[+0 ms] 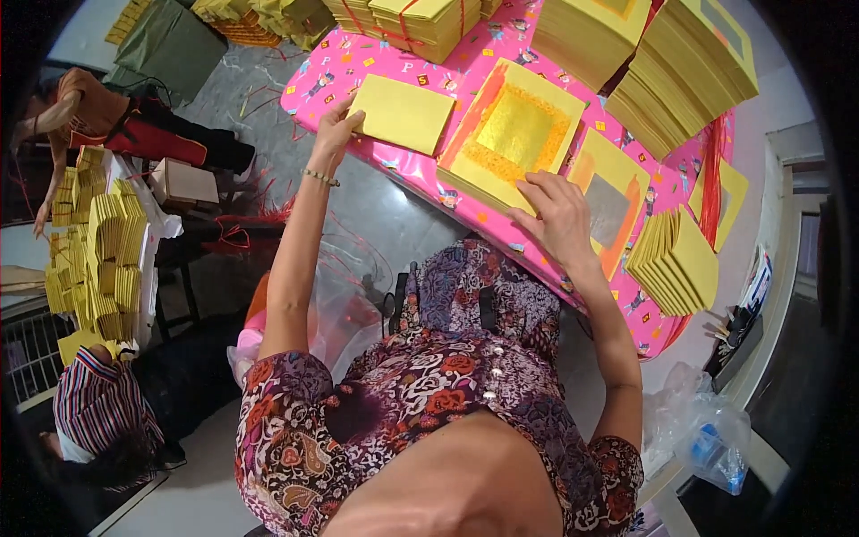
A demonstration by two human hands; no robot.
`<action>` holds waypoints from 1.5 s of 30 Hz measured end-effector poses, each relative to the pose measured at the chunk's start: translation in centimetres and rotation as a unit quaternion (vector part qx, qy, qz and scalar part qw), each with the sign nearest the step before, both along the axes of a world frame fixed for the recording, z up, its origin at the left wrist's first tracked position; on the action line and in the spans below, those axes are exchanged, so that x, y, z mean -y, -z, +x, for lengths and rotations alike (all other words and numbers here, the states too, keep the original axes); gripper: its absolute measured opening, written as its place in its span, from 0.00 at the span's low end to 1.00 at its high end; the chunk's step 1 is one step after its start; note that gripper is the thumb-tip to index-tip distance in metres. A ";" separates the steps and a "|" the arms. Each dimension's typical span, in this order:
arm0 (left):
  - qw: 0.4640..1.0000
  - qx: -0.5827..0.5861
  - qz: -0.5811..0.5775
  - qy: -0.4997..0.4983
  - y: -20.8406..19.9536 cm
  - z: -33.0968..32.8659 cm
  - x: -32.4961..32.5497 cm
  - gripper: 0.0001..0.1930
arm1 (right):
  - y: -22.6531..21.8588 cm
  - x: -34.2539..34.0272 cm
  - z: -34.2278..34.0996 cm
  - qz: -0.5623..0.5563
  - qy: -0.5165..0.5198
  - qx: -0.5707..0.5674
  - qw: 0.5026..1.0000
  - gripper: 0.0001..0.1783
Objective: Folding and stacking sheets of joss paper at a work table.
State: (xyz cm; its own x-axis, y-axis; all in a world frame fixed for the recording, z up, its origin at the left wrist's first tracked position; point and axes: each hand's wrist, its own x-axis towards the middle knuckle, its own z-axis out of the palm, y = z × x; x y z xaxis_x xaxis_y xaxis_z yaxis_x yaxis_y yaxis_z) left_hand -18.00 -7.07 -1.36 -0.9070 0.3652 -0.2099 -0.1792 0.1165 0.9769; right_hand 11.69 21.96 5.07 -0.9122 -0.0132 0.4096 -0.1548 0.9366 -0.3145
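My left hand (335, 130), with a beaded bracelet at the wrist, pinches the left edge of a plain yellow paper piece (403, 112) lying on the pink patterned table cover (322, 58). Whether that piece is one folded sheet or several, I cannot tell. Just right of it is a stack of yellow paper (456, 166), its top sheet bearing a gold foil square (519, 122) with an orange border. My right hand (559, 215) rests on the stack's near right corner, fingers stretched out and slightly bent. Beyond that hand lies yellow paper with a silver square (608, 208).
Tall yellow paper stacks (680, 85) stand at the far right, a red-tied bundle (425, 27) at the back. Folded yellow papers (673, 262) fan out at the right, near red strings (711, 179). Two people work at the left by a table of yellow bundles (112, 242).
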 end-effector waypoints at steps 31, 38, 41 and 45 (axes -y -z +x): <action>0.967 -0.176 0.006 0.184 -2.3 12.1 -6.7 0.26 | 1.7 -0.6 -1.1 -0.343 0.022 0.069 0.936 0.09; 0.967 -0.173 0.018 0.187 -2.5 12.3 -6.7 0.26 | 1.6 -0.5 -1.1 -0.337 0.024 0.066 0.939 0.09; 0.967 -0.172 0.015 0.188 -2.5 12.1 -6.6 0.26 | 1.6 -0.4 -1.2 -0.362 0.027 0.069 0.929 0.09; 0.967 -0.167 0.025 0.189 -2.5 12.2 -6.6 0.26 | 1.8 -0.4 -1.2 -0.346 0.023 0.061 0.936 0.09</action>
